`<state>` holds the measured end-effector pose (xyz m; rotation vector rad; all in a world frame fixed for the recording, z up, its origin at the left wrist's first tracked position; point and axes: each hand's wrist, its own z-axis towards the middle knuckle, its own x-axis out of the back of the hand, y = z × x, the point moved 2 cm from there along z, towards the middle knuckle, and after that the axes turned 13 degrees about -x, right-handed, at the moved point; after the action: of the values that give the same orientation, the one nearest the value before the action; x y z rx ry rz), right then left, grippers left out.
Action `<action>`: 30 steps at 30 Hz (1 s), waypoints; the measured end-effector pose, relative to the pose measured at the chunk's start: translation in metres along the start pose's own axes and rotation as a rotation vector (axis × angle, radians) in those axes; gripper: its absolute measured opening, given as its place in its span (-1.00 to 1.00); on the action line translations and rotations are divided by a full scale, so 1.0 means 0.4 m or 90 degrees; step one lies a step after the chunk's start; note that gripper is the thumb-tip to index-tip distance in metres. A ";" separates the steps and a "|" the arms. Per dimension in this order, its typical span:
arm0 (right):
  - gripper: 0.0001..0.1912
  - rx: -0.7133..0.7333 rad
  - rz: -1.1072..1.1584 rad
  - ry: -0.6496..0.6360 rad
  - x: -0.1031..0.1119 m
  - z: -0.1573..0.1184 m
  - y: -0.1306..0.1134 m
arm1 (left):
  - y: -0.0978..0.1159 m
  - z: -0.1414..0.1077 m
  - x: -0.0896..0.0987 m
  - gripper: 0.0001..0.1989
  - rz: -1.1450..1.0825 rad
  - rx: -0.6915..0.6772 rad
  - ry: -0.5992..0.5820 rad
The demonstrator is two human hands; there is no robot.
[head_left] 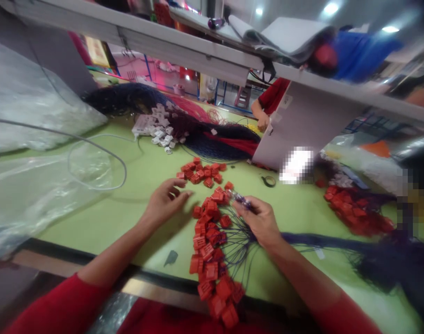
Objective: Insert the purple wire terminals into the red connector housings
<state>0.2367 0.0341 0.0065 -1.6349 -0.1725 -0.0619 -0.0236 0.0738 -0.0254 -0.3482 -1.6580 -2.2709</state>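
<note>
Trailing past the near edge of the table [93, 218], wired red blocks [207, 252] lie in a row, perhaps to keep their wires [298, 239] untangled. Beyond, the right hand [262, 220] pinches wire ends [241, 199], seemingly bunched to keep tips together; the left hand [166, 202], empty, half-spread, hovers beside loose blocks [199, 173], likely heaped for reach.

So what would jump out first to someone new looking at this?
Probably the long line of red connectors down the middle of the green table. Next, the right hand beside it, gripping dark wires. White connectors lie heaped farther back.
</note>
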 end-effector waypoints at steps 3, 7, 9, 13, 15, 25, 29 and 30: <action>-0.62 -0.083 0.040 -0.070 -0.009 -0.002 0.007 | -0.060 0.073 0.040 -0.57 0.247 -0.118 0.001; -0.56 -0.118 0.057 -0.128 -0.018 -0.004 0.010 | -0.098 0.139 0.050 -0.63 0.361 -0.183 -0.100; -0.57 -0.136 0.070 -0.135 -0.020 -0.005 0.010 | -0.098 0.149 0.044 -0.71 0.361 -0.189 -0.124; -0.60 -0.149 0.096 -0.128 -0.023 -0.005 0.007 | -0.081 0.119 0.032 -0.75 0.359 -0.203 -0.162; -0.58 -0.149 0.107 -0.115 -0.025 -0.005 0.003 | -0.075 0.090 0.032 -0.80 0.351 -0.208 -0.179; -0.59 -0.171 0.109 -0.147 -0.030 -0.007 -0.001 | 0.029 -0.015 0.019 -0.58 -0.152 0.030 -0.174; -0.57 -0.171 0.100 -0.162 -0.030 -0.010 0.001 | 0.114 -0.063 -0.037 -0.48 -0.374 0.095 -0.208; -0.57 -0.175 0.100 -0.159 -0.030 -0.011 0.001 | 0.128 -0.071 -0.048 -0.50 -0.396 0.098 -0.217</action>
<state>0.2253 0.0288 0.0048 -1.9231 -0.2341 0.2497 0.0135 0.0341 0.0041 -0.2068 -2.3682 -2.5868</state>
